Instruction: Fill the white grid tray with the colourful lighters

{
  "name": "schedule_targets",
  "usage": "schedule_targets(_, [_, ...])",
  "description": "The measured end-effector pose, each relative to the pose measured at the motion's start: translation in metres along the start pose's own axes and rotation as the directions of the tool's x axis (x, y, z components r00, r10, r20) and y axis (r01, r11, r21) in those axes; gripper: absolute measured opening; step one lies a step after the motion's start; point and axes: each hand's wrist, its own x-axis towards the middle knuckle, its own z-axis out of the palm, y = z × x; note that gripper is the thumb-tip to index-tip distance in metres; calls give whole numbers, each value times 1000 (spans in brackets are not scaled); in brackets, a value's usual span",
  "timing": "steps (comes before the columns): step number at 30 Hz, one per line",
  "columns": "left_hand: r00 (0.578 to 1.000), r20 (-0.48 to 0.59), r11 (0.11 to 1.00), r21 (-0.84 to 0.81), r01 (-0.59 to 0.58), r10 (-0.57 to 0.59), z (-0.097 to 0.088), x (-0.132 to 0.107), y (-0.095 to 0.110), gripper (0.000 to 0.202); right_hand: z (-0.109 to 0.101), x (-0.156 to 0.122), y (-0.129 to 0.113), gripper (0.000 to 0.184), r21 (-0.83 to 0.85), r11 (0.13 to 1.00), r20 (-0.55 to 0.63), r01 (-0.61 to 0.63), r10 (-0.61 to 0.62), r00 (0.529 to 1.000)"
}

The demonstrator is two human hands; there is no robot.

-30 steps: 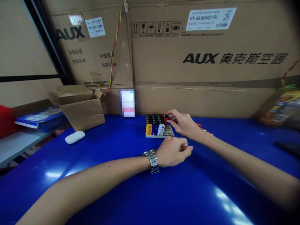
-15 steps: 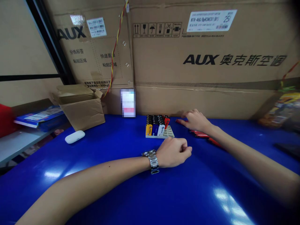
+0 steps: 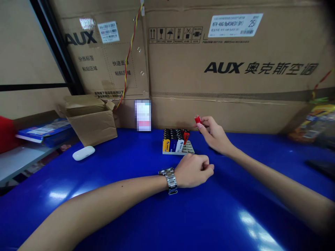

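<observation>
Between the thumb and fingers of my right hand (image 3: 216, 134), a red battery (image 3: 198, 119) is held up, tilted, above the table and to the right of a pale tray (image 3: 188, 148). Upright batteries stand in rows in that tray: yellow ones (image 3: 166, 145), blue ones (image 3: 173, 144), white ones (image 3: 179, 145) and a few red ones (image 3: 186, 136). Bare compartments show at its front right. My left hand (image 3: 193, 170), with a metal watch at the wrist, rests in a loose fist just in front of the tray. Nothing shows in its curled fingers.
A phone (image 3: 143, 115) leans against large cardboard boxes (image 3: 235, 90) behind the blue table (image 3: 117, 216). To the left are an open carton (image 3: 94, 123) and a white case (image 3: 83, 153). A plastic bag (image 3: 311, 122) and a dark flat object (image 3: 320, 168) lie at the right.
My right hand has lifted the red battery off the table and turned it more upright. The red batteries lying under my right forearm are now hidden. My left hand has stayed put.
</observation>
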Motion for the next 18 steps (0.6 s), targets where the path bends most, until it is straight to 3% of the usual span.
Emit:
schedule_targets(2, [1000,1,1000,-1,-1,1,0,0,0,30,1,-6,-12,26,92,995,3,35,-35,999])
schedule_targets(6, [1000,13,1000,-5,-5,5,0,0,0,31,5,-16,-24,25,58,996,80,63,-68,994])
schedule_targets(11, [1000,17,1000,4,-7,7,-1,0,0,31,9,-16,-23,25,80,994,126,76,-86,988])
schedule_targets(14, [1000,18,1000,19,0,0,-1,0,1,31,2,-7,-15,29,123,992,57,19,-26,998])
schedule_targets(16, [1000,18,1000,25,1,-1,-1,-1,1,30,-3,2,-4,31,50,998,1,-44,44,999])
schedule_targets(18, [1000,21,1000,23,4,-4,-1,-1,1,30,-8,11,9,31,-127,986,57,-106,113,992])
